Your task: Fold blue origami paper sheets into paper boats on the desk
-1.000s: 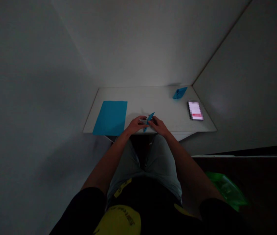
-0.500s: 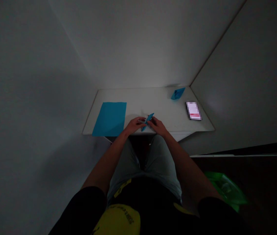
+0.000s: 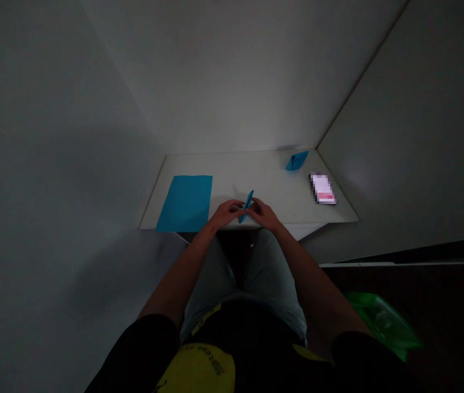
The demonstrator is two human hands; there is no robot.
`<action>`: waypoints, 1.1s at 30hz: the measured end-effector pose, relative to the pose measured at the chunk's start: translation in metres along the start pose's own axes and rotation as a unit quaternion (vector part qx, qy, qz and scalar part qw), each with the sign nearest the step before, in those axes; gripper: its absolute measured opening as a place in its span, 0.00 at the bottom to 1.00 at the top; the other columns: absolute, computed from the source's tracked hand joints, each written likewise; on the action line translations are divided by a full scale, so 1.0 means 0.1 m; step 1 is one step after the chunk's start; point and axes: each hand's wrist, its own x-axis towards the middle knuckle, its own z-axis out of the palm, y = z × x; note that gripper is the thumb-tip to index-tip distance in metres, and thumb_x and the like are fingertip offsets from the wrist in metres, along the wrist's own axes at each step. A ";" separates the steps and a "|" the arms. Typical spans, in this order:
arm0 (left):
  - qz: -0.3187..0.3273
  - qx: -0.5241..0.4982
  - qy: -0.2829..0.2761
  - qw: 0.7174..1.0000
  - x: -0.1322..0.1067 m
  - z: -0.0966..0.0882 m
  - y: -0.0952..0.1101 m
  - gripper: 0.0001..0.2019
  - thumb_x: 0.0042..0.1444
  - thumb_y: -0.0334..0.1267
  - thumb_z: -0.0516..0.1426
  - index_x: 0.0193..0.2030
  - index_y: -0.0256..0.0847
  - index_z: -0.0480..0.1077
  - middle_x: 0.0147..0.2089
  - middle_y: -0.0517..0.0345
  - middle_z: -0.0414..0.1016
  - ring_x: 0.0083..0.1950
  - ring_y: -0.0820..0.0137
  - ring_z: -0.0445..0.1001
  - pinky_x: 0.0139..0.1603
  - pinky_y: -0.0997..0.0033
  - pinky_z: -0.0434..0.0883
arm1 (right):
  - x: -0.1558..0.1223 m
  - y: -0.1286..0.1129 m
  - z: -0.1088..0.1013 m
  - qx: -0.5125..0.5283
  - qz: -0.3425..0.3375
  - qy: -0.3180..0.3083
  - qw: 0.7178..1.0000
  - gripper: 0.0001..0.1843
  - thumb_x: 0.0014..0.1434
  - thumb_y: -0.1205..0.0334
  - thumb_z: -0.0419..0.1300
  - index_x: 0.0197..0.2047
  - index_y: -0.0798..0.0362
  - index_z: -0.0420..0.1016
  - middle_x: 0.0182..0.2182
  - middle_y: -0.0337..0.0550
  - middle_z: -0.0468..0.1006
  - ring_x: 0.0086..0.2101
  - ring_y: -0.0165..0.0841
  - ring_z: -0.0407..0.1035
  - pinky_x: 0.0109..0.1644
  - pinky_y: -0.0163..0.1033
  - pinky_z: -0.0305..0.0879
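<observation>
From the head view, I pinched a narrow folded blue paper piece [image 3: 247, 206] between both hands, its thin, creased strip standing on edge and slanting up and away from me. My left hand [image 3: 227, 212] clenched its near-left side with fingertips, and my right hand [image 3: 265, 214] gripped the opposite side, so the piece sat squeezed between the two grips, just above the near edge of the table [image 3: 252, 174].

The table was a smooth, matte white slab wedged into a corner where plain pale walls met. A flat, uncreased blue sheet [image 3: 185, 202], rectangular, lay on it to the left of my hands, near but apart. A finished blue paper boat [image 3: 296, 160], angular and peaked, stood at the far right near the wall. A phone [image 3: 322, 189] with a lit, blurred screen lay close to the right edge. The room was dim. Down by my right side something glossy and green [image 3: 381, 322] lay on the dark floor.
</observation>
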 end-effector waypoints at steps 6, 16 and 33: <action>0.017 0.013 0.000 1.000 -0.01 0.00 0.00 0.22 0.55 0.46 0.72 0.52 0.37 0.79 0.50 0.47 0.84 0.45 0.66 0.82 0.52 0.63 0.79 | 0.00 -0.01 -0.01 0.000 0.004 0.003 1.000 0.34 0.64 0.43 0.67 0.68 0.50 0.73 0.39 0.45 0.85 0.36 0.39 0.78 0.43 0.45 0.76; 0.041 0.064 0.047 0.996 0.00 0.06 -0.03 0.31 0.57 0.36 0.66 0.68 0.39 0.71 0.52 0.50 0.80 0.39 0.71 0.78 0.46 0.67 0.78 | -0.01 -0.03 0.00 -0.037 0.001 0.026 0.999 0.35 0.64 0.57 0.58 0.73 0.52 0.68 0.36 0.42 0.81 0.34 0.38 0.75 0.43 0.43 0.71; 0.007 -0.022 0.082 0.996 0.05 0.01 0.01 0.17 0.57 0.49 0.70 0.43 0.38 0.79 0.43 0.50 0.84 0.45 0.64 0.81 0.53 0.63 0.77 | 0.02 0.07 -0.02 0.085 0.036 0.076 0.993 0.26 0.59 0.35 0.67 0.47 0.49 0.77 0.25 0.33 0.70 0.25 0.32 0.64 0.30 0.37 0.62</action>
